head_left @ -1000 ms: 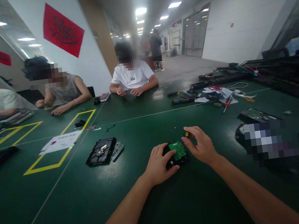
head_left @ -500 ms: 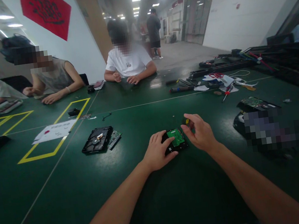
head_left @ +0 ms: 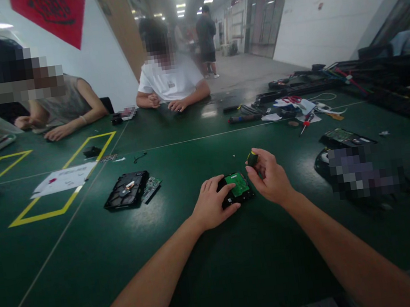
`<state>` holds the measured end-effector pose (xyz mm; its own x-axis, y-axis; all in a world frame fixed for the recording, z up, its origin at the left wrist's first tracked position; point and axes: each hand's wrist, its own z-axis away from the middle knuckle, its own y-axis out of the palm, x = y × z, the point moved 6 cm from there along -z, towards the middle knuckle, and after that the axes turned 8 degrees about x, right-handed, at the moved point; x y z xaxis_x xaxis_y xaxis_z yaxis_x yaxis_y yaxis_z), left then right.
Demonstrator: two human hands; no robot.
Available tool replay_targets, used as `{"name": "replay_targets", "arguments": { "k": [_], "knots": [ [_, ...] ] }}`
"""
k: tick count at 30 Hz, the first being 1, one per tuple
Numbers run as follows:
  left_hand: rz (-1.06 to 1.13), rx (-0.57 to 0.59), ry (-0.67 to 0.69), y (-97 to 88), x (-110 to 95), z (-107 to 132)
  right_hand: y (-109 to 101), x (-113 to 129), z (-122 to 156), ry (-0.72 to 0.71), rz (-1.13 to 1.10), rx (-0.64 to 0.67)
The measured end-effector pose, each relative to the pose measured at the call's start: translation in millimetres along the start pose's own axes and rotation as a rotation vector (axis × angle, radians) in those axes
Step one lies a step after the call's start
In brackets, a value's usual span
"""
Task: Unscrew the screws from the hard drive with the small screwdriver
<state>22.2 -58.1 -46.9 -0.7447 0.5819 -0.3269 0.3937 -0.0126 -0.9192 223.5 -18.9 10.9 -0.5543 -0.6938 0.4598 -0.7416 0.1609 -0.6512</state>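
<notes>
A hard drive [head_left: 240, 184] lies on the green table with its green circuit board facing up. My left hand [head_left: 213, 203] grips it from the left, thumb along the near edge and fingers over the board. My right hand [head_left: 269, 176] pinches a screwdriver [head_left: 252, 159] by its dark, yellow-marked handle, held upright above the drive's far right corner. The screwdriver's tip cannot be made out. A tiny light-coloured bit, perhaps a screw [head_left: 233, 156], rests beyond the drive. To the left lie another black hard drive [head_left: 126, 190] and a loose circuit board [head_left: 152, 189].
On the right are a drive with an exposed board [head_left: 346, 137], a red screwdriver [head_left: 304, 124] and a heap of cables and papers [head_left: 297, 106]. A white sheet [head_left: 63, 179] lies over yellow tape at left. A person in white [head_left: 172, 79] sits opposite.
The screwdriver handle has turned in my right fingers and shows more upright. My left hand keeps its hold on the hard drive. The whole view has shifted slightly.
</notes>
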Motion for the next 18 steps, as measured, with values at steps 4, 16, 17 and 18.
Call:
{"name": "replay_targets", "arguments": {
  "k": [4,16,17,18],
  "knots": [
    [-0.007,-0.003,0.001,0.0,-1.0,0.3,-2.9,-0.1,0.5,-0.005,0.044,-0.084],
    [0.009,-0.008,0.010,-2.3,-2.7,0.4,-2.2,3.9,3.2,-0.009,0.028,-0.097],
    [0.014,-0.009,0.008,-2.2,-2.4,0.4,-2.1,3.0,3.6,-0.006,0.018,-0.097],
    [0.018,-0.009,0.005,-2.0,-2.0,0.5,-2.1,1.9,4.1,-0.003,0.009,-0.099]
  ]
}}
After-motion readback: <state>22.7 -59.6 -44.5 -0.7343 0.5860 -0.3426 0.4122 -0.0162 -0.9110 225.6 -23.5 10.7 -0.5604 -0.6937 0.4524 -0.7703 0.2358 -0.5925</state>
